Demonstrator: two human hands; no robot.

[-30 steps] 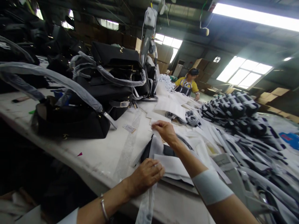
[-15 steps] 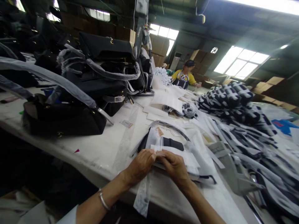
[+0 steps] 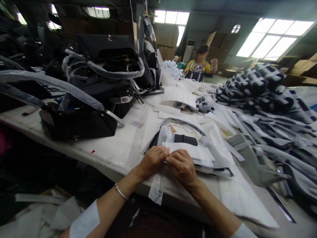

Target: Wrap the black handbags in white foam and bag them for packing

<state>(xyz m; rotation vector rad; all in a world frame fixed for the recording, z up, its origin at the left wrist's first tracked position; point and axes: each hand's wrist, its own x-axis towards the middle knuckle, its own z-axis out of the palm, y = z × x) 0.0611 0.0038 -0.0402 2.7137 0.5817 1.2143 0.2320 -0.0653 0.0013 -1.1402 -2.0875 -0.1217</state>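
Note:
A black handbag point(image 3: 189, 140) lies flat on the table, partly covered by white wrapping point(image 3: 195, 151), with its plastic-covered handle point(image 3: 188, 123) arching at the far side. A translucent strip point(image 3: 169, 140) runs across it toward me. At the bag's near edge my left hand point(image 3: 154, 159) is closed, fingertips pinching the wrapping's edge. My right hand point(image 3: 182, 166) pinches right beside it, the two sets of fingertips almost touching. Exactly what lies under the fingers is hidden. A clear plastic strip point(image 3: 156, 190) hangs over the table edge below my hands.
Black handbags with wrapped handles point(image 3: 79, 124) are stacked on the left. A grey tape dispenser point(image 3: 257, 162) stands at right, before piles of black straps point(image 3: 279, 132). White sheets point(image 3: 178, 98) lie farther back. Across the table sits a person in yellow point(image 3: 198, 66).
My view has shifted, bringing the bag and table slightly higher. Both hands stay pinched at the wrapping's near edge, fingers a little more bunched. The person opposite has raised a hand.

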